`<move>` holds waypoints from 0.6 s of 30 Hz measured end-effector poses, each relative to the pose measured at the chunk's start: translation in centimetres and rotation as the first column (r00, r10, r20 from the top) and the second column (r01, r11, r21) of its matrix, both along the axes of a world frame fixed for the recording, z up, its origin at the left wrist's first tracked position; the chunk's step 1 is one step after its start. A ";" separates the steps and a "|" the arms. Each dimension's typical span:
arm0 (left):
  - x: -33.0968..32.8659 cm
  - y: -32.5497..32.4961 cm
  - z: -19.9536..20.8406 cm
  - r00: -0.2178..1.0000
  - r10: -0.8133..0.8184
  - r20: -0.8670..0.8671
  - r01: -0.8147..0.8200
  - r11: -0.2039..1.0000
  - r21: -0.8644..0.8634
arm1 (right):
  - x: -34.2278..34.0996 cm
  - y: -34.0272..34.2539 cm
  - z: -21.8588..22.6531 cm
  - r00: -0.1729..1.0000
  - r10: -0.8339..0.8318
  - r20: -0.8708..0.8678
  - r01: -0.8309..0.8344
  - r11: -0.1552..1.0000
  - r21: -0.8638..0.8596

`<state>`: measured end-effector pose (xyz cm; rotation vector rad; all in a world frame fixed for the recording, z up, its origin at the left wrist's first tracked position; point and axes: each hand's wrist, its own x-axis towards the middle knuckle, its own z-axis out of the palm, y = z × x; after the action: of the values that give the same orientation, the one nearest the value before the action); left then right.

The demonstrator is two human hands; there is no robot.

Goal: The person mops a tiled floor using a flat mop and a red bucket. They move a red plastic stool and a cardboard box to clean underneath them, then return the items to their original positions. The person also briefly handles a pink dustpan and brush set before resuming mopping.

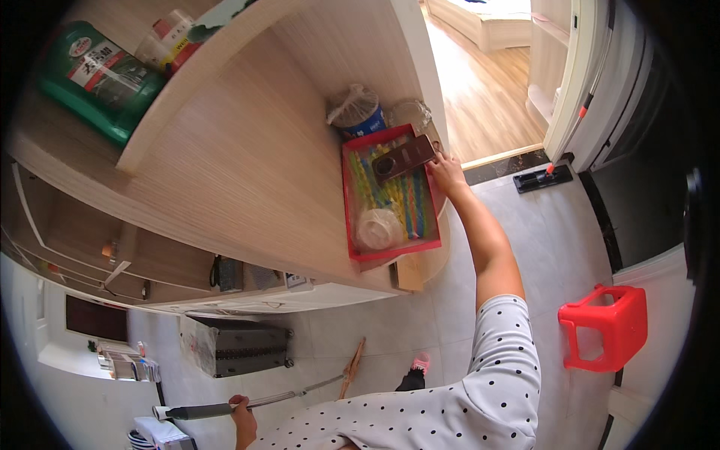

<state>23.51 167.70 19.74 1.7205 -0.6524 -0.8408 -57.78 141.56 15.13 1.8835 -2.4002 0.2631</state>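
Note:
My right hand [448, 174] reaches over to the shelf, its fingers closed on the end of a dark reddish-brown phone [409, 157] with a round camera patch. The phone is over a shallow red box [392, 248]. Inside the box are yellow, green and blue twisted strips [411, 204] and a round, clear plastic-wrapped item [378, 229]. Low at the left, my left hand [242, 420] grips the pole of a long-handled mop [281, 397]. Its grip end is dark, its pole silver, and a thin tan head [352, 367] rests near the floor.
Behind the box stands a blue tub [364, 120] under clear plastic. A green bottle [101, 79] sits on the upper shelf at left. Floor items include a red plastic stool [609, 328], a black suitcase-like box [244, 347] and a flat black mop head [541, 178] by the doorway.

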 end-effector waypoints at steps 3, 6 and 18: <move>-5.1 -1.2 2.9 0.997 -0.045 0.059 0.043 0.999 0.029 | -2.3 0.0 -1.7 0.991 0.092 -0.100 -0.108 0.980 -0.169; -5.8 -0.9 4.1 0.999 -0.017 0.031 0.016 0.999 0.030 | -1.8 -0.7 -0.9 0.996 0.081 0.035 -0.079 0.995 -0.064; -3.6 -1.4 4.4 0.999 0.013 -0.032 -0.012 0.999 0.041 | -0.2 6.5 3.3 0.900 0.246 0.360 -0.014 0.842 -0.539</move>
<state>19.93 166.34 24.13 1.7425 -0.6057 -0.8769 -57.96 148.02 18.46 1.8491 -2.0791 1.3143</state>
